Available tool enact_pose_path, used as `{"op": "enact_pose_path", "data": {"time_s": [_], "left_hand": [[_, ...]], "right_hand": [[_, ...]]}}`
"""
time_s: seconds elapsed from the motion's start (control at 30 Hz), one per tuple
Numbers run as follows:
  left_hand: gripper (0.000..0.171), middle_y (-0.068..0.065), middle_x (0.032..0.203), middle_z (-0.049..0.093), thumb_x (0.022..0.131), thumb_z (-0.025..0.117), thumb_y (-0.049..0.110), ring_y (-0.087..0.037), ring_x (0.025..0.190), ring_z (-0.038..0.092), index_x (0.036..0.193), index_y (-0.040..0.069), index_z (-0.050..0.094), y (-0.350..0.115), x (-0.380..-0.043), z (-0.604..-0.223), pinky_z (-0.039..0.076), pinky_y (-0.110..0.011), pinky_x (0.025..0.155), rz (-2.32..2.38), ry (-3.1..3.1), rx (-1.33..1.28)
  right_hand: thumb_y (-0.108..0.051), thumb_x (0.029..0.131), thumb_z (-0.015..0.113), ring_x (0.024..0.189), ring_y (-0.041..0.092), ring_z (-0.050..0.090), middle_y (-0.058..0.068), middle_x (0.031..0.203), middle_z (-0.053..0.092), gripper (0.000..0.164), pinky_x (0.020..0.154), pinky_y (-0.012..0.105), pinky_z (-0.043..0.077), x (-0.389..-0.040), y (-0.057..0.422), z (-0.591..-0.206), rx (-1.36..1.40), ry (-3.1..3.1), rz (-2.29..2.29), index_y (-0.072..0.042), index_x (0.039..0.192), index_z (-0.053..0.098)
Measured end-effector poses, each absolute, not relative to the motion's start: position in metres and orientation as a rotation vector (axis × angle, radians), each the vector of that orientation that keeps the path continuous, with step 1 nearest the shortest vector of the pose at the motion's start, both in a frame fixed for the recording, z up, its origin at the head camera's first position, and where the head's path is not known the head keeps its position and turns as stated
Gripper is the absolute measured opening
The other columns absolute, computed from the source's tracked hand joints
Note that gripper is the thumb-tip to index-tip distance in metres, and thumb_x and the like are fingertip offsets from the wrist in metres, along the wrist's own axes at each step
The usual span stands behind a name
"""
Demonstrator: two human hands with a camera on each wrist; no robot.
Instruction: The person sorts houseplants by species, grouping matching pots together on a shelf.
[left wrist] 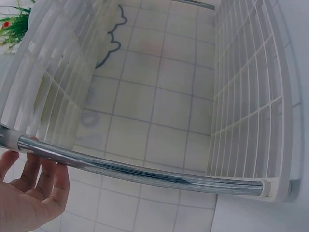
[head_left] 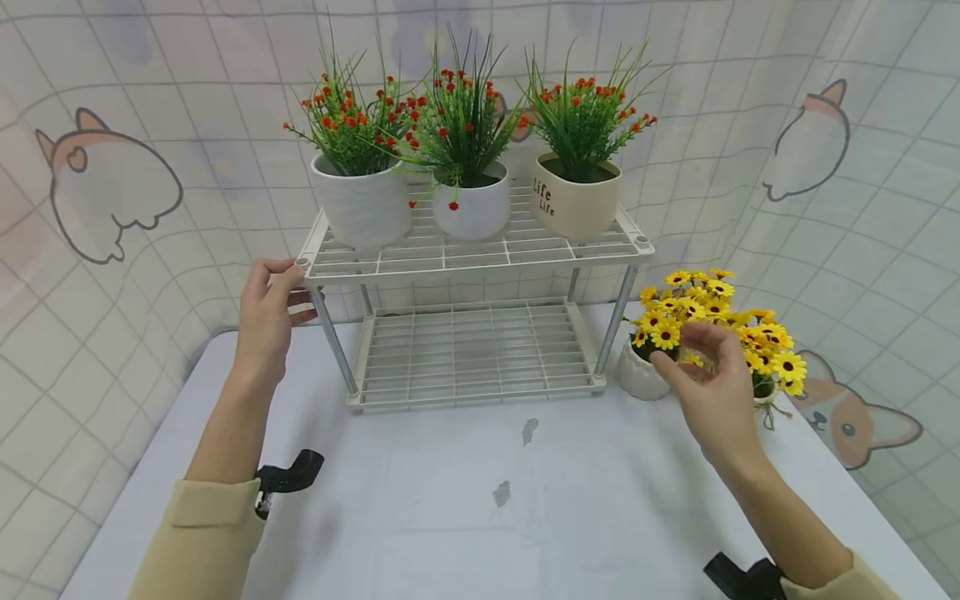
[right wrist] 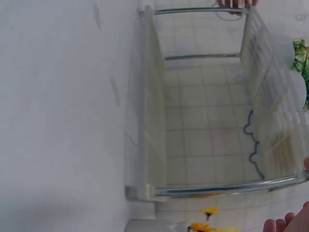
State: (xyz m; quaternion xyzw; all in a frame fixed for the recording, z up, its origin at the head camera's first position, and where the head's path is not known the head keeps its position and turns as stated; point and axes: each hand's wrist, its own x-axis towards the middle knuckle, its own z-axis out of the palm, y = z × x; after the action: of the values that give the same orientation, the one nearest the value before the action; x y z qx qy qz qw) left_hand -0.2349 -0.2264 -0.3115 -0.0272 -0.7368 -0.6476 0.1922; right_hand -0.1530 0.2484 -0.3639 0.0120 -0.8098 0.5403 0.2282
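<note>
A white two-tier wire shelf rack (head_left: 480, 392) with metal legs stands at the back of the table. My left hand (head_left: 264, 321) grips its upper front left corner, fingers against the top of the metal leg (left wrist: 145, 175) in the left wrist view. On the upper tier are a textured white pot (head_left: 363, 204), a smaller white pot (head_left: 471, 204) and a cream pot (head_left: 576, 200) lettered "Life", each with red-flowered greenery. My right hand (head_left: 712, 396) hovers empty, thumb and fingers apart, overlapping two potted yellow flower plants (head_left: 693, 300) right of the rack.
The lower tier (head_left: 472, 350) is a wire grid close to the tabletop. A white table (head_left: 450, 500) with two grey patches spreads in front. A tiled-pattern curtain (head_left: 187, 50) with cartoon dogs hangs behind and at the sides.
</note>
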Motion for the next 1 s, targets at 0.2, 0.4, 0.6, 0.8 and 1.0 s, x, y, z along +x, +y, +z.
{"op": "enact_pose_path", "data": {"time_s": [0.2, 0.4, 0.6, 0.8, 1.0], "left_hand": [[0.012, 0.0, 0.114, 0.063, 0.108, 0.048, 0.029, -0.017, 0.098, 0.063, 0.116, 0.021, 0.054, -0.227, -0.234, -0.312, 0.05, -0.033, 0.084, -1.825, -2.064, -0.078], [0.012, 0.0, 0.113, 0.062, 0.109, 0.048, 0.029, -0.017, 0.098, 0.062, 0.116, 0.021, 0.054, -0.229, -0.234, -0.315, 0.049, -0.033, 0.085, -1.814, -2.072, -0.074], [0.012, 0.0, 0.113, 0.063, 0.108, 0.049, 0.029, -0.019, 0.098, 0.063, 0.116, 0.021, 0.054, -0.229, -0.235, -0.317, 0.05, -0.034, 0.085, -1.829, -2.058, -0.079], [0.013, 0.0, 0.114, 0.062, 0.109, 0.048, 0.029, -0.018, 0.099, 0.062, 0.117, 0.021, 0.054, -0.229, -0.236, -0.315, 0.05, -0.034, 0.085, -1.821, -2.069, -0.103], [0.012, -0.001, 0.114, 0.062, 0.109, 0.048, 0.03, -0.019, 0.099, 0.062, 0.116, 0.021, 0.054, -0.227, -0.235, -0.313, 0.05, -0.033, 0.085, -1.812, -2.074, -0.103]], "right_hand": [[-0.022, 0.101, 0.068, 0.124, 0.016, 0.043, -0.002, 0.132, 0.046, 0.048, 0.089, 0.012, 0.042, -0.142, 0.261, -0.395, -0.19, -2.246, 1.603, -0.003, 0.138, 0.043], [-0.03, 0.102, 0.066, 0.129, 0.016, 0.041, -0.007, 0.131, 0.045, 0.043, 0.086, 0.012, 0.042, -0.136, 0.273, -0.412, -0.512, -2.231, 1.705, -0.015, 0.136, 0.045], [-0.024, 0.1, 0.069, 0.111, 0.008, 0.044, -0.006, 0.119, 0.044, 0.032, 0.079, 0.011, 0.042, -0.134, 0.288, -0.426, -0.725, -2.013, 1.771, -0.023, 0.123, 0.046], [-0.023, 0.097, 0.073, 0.103, 0.004, 0.036, -0.009, 0.114, 0.034, 0.044, 0.077, 0.011, 0.039, -0.134, 0.304, -0.436, -0.857, -1.776, 1.771, -0.027, 0.122, 0.038], [-0.031, 0.095, 0.074, 0.123, 0.006, 0.022, -0.009, 0.135, 0.021, 0.077, 0.1, 0.019, 0.031, -0.144, 0.317, -0.44, -0.998, -1.764, 1.75, -0.024, 0.148, 0.018]]}}
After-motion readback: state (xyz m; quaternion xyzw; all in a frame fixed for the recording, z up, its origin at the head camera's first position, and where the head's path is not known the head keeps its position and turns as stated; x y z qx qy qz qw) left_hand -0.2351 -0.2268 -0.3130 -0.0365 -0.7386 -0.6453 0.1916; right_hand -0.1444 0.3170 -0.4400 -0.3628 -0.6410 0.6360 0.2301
